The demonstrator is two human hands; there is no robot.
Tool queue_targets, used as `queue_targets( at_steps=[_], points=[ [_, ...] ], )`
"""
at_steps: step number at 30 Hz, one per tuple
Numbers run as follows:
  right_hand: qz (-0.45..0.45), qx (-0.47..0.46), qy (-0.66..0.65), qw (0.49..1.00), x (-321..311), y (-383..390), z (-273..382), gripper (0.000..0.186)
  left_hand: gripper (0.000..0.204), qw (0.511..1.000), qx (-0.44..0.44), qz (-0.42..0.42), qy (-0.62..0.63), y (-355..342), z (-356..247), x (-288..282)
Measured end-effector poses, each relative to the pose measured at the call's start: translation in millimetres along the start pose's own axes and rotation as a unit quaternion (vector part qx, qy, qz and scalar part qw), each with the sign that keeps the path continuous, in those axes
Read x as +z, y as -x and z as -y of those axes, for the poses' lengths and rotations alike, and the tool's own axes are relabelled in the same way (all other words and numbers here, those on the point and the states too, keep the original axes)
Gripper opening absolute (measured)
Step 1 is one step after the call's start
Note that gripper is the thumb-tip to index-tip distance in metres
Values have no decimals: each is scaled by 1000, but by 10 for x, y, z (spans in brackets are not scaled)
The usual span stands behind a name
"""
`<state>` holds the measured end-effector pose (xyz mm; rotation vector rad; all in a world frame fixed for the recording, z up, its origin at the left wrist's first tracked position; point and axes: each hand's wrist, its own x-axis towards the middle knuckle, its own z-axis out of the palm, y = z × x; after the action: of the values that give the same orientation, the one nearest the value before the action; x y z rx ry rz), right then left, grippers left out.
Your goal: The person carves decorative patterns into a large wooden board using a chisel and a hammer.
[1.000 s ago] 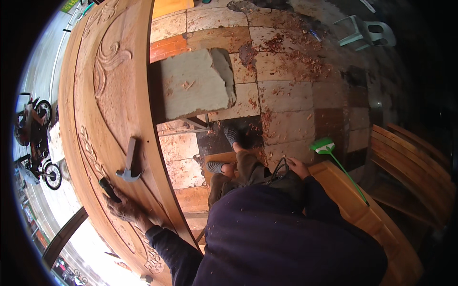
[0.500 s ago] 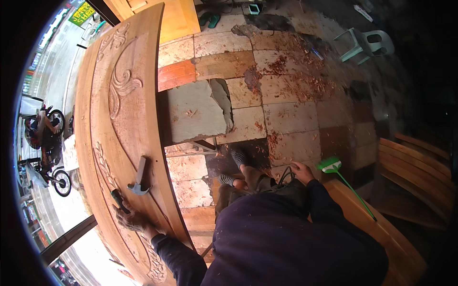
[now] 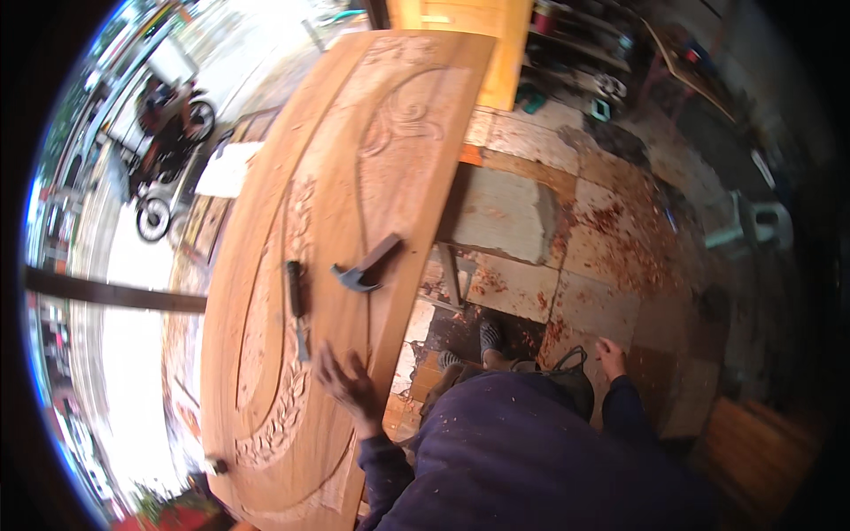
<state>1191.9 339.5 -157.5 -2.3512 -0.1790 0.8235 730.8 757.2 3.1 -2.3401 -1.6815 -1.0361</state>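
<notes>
A long carved wooden panel (image 3: 328, 195) with scroll and leaf relief stretches away on my left. On it lies a claw hammer (image 3: 372, 263), its head toward the left. Beside the hammer rests a chisel (image 3: 297, 296) with a dark handle, its blade toward me. My left hand (image 3: 347, 387) is over the panel near the blade tip, fingers apart, holding nothing that shows. Away from the panel, my right hand (image 3: 611, 358) hangs by my right side above the tiled floor, fingers loosely apart and nothing visible in it.
A grey slab (image 3: 500, 217) on a stand adjoins the panel's right edge. Reddish shavings litter the floor tiles (image 3: 598, 292). A pale green plastic chair (image 3: 753, 221) stands at right. Motorcycles (image 3: 168, 150) are outside at left. A small object (image 3: 215, 465) sits at the panel's near left edge.
The view has turned, so the panel appears farther right. My left hand has come off the chisel, which now lies free on the panel. My right hand stays at my side.
</notes>
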Motion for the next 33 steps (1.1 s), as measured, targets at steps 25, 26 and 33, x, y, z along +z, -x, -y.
queue_targets(
  at_steps=[25,26,33],
  points=[
    [486,-9,-256,835,2426,819,3866,50,56,968,-113,187,-122,1273,409,-1038],
    [515,-17,-252,819,2475,776,3942,47,57,968,-113,186,-126,1247,411,-1018],
    [542,-2,-168,823,2615,731,4156,47,59,971,-152,168,-75,1252,347,-1105]
  ],
)
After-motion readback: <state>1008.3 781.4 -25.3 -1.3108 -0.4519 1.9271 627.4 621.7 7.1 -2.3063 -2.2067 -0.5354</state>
